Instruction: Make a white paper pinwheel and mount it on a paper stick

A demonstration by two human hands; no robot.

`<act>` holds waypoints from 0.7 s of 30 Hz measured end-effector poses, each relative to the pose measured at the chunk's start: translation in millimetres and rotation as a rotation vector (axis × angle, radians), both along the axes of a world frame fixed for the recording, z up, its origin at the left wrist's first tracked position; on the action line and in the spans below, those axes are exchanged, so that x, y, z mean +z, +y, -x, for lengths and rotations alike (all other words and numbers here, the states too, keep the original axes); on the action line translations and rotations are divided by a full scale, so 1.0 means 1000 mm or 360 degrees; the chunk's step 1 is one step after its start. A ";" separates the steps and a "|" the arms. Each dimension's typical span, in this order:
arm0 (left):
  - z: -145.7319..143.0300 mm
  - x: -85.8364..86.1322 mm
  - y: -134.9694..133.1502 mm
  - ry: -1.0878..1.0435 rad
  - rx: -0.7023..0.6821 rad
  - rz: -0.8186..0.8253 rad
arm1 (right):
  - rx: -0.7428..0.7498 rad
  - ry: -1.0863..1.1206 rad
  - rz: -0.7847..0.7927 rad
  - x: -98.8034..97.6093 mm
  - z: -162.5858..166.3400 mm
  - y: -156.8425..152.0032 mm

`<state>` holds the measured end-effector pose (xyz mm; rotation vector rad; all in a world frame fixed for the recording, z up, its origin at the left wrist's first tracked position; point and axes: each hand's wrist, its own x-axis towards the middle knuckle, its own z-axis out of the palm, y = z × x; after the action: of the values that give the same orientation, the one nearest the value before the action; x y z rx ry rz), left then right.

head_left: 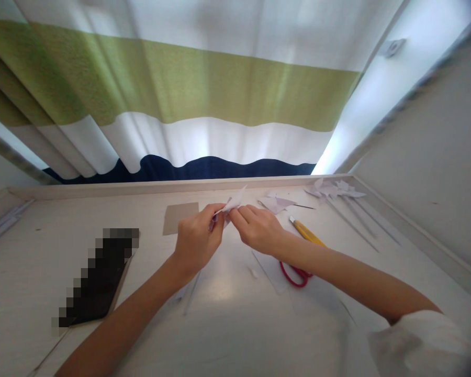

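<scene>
"Striped curtains (220,84) hang beyond the pale table (227,335). Where is the folded white paper (236,200)?"

"Above the table's far middle, pinched between the left hand (198,235) and the right hand (261,228)."

"What lies around it?"

"Brown card (172,219) to the left; a yellow cutter (306,232) and a red handle loop (298,284) to the right."

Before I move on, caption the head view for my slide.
Left hand and right hand pinch folded white paper, with a yellow utility knife, red-handled scissors and stick-mounted paper pinwheels lying nearby.
</scene>
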<state>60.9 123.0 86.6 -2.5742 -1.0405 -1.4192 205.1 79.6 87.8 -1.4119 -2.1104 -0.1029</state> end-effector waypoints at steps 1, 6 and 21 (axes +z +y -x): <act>0.000 0.000 0.001 0.0005 0.0005 0.0008 | -0.0001 0.0014 0.0017 0.001 0.001 0.000; -0.001 -0.003 0.002 0.0034 0.0031 0.0019 | -0.0087 0.0300 0.0132 0.004 0.006 0.000; -0.003 -0.008 0.007 0.0086 0.0081 -0.0023 | -0.0254 0.0772 0.0260 -0.007 0.019 0.008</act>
<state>64.0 130.0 79.1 -2.5413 -1.0760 -1.3333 186.5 88.1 80.5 -1.5161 -1.6360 0.3260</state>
